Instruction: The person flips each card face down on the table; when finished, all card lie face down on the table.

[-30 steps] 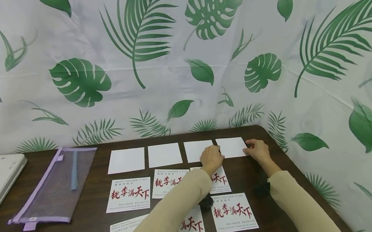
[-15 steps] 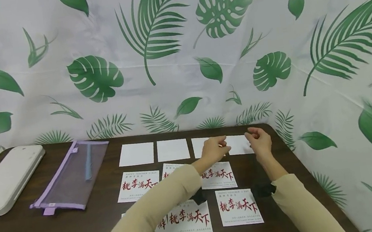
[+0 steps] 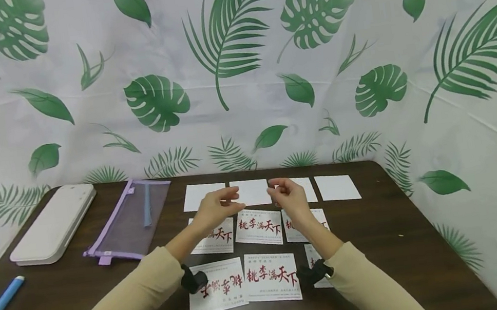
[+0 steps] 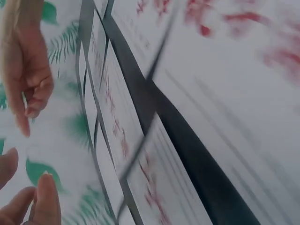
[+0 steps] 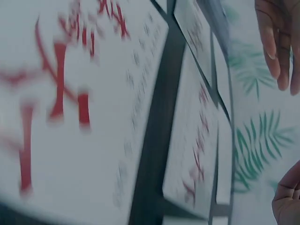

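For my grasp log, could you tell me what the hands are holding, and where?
Nothing: the left hand and right hand hover empty, fingers loosely curled, above the cards.

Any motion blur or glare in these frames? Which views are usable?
Head view: sharp, even lighting, no glare; card text legible, both hands, left hand and right hand, crisp above the printed cards. Left wrist view: heavy streaking, red print smeared, fingers soft. Right wrist view: also blurred, the red characters smeared but recognisable; dim bluish cast in both.
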Demonstrator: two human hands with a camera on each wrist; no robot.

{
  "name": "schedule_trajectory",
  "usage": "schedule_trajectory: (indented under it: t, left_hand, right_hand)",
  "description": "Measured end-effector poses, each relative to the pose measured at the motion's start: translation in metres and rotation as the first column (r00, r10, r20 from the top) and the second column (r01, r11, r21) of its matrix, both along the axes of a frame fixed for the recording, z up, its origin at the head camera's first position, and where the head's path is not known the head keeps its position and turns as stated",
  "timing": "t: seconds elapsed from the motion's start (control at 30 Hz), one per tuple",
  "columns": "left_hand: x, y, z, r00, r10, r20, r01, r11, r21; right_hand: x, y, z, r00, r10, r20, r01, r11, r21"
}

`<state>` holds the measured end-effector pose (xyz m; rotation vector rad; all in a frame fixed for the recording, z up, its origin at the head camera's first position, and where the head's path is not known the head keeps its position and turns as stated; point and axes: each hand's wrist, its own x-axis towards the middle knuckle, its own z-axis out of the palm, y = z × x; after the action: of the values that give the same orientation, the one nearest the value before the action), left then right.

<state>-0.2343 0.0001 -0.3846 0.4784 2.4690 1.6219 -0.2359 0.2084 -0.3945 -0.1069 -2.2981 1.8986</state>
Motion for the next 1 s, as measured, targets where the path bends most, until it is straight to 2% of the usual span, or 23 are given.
schedule_trajectory:
  t: [0.13, 0.3, 0.43, 0.57, 0.7, 0.8, 0.9, 1.0]
  left_hand:
    - [0.003, -0.031, -0.004, 0.999, 0.033, -0.02, -0.035, 0.996, -0.079]
    - [0.003, -0.066, -0.015, 0.997, 0.077, -0.013, -0.078, 0.985, -0.156]
    - [0.004, -0.084, -0.021, 0.996, 0.089, -0.001, -0.087, 0.975, -0.203]
    - [0.004, -0.092, -0.027, 0.995, 0.1, 0.004, -0.096, 0.965, -0.246]
    - [0.002, -0.094, -0.035, 0.995, 0.099, -0.001, -0.095, 0.955, -0.282]
    - [0.002, -0.096, -0.042, 0.996, 0.093, -0.01, -0.092, 0.95, -0.3]
    - [0.002, -0.097, -0.046, 0.996, 0.088, -0.024, -0.091, 0.943, -0.319]
    - [0.0, -0.096, -0.046, 0.995, 0.092, -0.035, -0.098, 0.935, -0.341]
  right_hand:
    - [0.004, -0.024, -0.01, 0.997, 0.073, 0.018, -0.073, 0.997, 0.009]
    - [0.007, -0.047, -0.019, 0.991, 0.131, 0.035, -0.133, 0.988, 0.078]
    - [0.008, -0.061, -0.025, 0.983, 0.176, 0.06, -0.182, 0.975, 0.126]
    - [0.009, -0.069, -0.032, 0.969, 0.228, 0.096, -0.243, 0.952, 0.187]
    - [0.008, -0.073, -0.04, 0.96, 0.249, 0.126, -0.277, 0.909, 0.312]
    - [0.008, -0.077, -0.044, 0.961, 0.244, 0.13, -0.277, 0.858, 0.432]
    - [0.007, -0.081, -0.048, 0.965, 0.243, 0.101, -0.259, 0.807, 0.531]
    - [0.006, -0.083, -0.048, 0.967, 0.244, 0.076, -0.242, 0.781, 0.576]
